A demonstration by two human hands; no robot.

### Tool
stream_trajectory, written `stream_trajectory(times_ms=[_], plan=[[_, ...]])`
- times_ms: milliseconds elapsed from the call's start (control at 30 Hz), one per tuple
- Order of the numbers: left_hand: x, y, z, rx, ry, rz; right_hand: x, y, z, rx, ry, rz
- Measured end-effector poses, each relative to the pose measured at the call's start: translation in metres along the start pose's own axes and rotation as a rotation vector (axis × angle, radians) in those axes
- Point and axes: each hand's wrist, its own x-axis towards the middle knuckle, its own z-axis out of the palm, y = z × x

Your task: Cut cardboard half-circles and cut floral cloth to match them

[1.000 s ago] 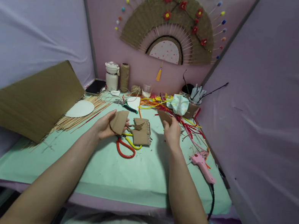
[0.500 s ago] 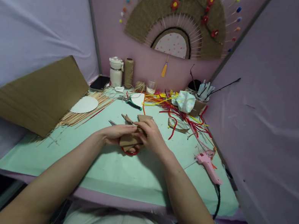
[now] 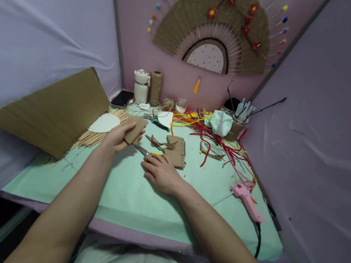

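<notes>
My left hand (image 3: 119,137) is closed around a small piece of cardboard (image 3: 135,131), raised a little above the table to the left of the middle. My right hand (image 3: 162,172) lies over the handles of a pair of scissors (image 3: 143,150), with its fingers bent down around them. The scissors' blades point up and left toward the held piece, and a bit of yellow handle shows past my fingers. Just beyond my right hand are a torn-edged cardboard piece (image 3: 178,152) and curled cardboard scraps (image 3: 154,142).
Pink glue gun (image 3: 246,200) on the right, its cord over the table's front edge. Red pipe cleaners (image 3: 201,131) and another cardboard offcut (image 3: 211,154) lie behind. Green-handled pliers (image 3: 160,124), thin sticks (image 3: 91,138), a white paper shape (image 3: 105,123) and a large cardboard sheet (image 3: 53,110) are farther left.
My right hand set down a cardboard offcut at the right, met my left hand at the middle, then moved onto the scissors. My left hand has drawn back up and left with its cardboard piece.
</notes>
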Motion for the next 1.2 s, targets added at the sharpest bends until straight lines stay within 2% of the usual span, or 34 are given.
stream_trajectory(times_ms=[167,233,300,400,467,533,633,733,833,1000,1100,1200], plan=[[-0.008,-0.01,0.006,0.248,-0.184,-0.012,-0.001,0.033,-0.004,-0.063,0.029,0.24],[-0.012,-0.015,0.008,0.411,-0.277,-0.024,-0.004,0.044,-0.009,-0.04,0.103,0.289],[-0.014,-0.021,0.011,0.596,-0.387,-0.032,-0.006,0.05,-0.014,0.025,0.231,0.321],[-0.016,-0.031,0.015,0.784,-0.566,0.004,-0.005,0.049,-0.014,0.196,0.407,0.272],[-0.014,-0.037,0.015,0.818,-0.675,0.058,-0.002,0.045,-0.01,0.297,0.431,0.208],[-0.012,-0.04,0.014,0.884,-0.727,0.125,0.0,0.041,-0.003,0.344,0.396,0.181],[-0.009,-0.038,0.011,1.083,-0.678,0.215,0.002,0.039,0.006,0.349,0.345,0.197],[-0.009,-0.036,0.012,1.209,-0.611,0.254,0.001,0.04,0.01,0.338,0.347,0.234],[-0.013,-0.043,0.014,1.203,-0.519,0.287,0.0,0.036,0.012,0.327,0.336,0.253],[-0.024,-0.063,0.005,1.115,-0.257,0.363,0.002,0.015,0.02,0.328,0.281,0.285],[-0.031,-0.07,-0.005,1.139,-0.173,0.394,0.003,0.005,0.024,0.341,0.245,0.277],[-0.036,-0.073,-0.009,1.202,-0.152,0.43,0.004,-0.001,0.025,0.352,0.258,0.313]])
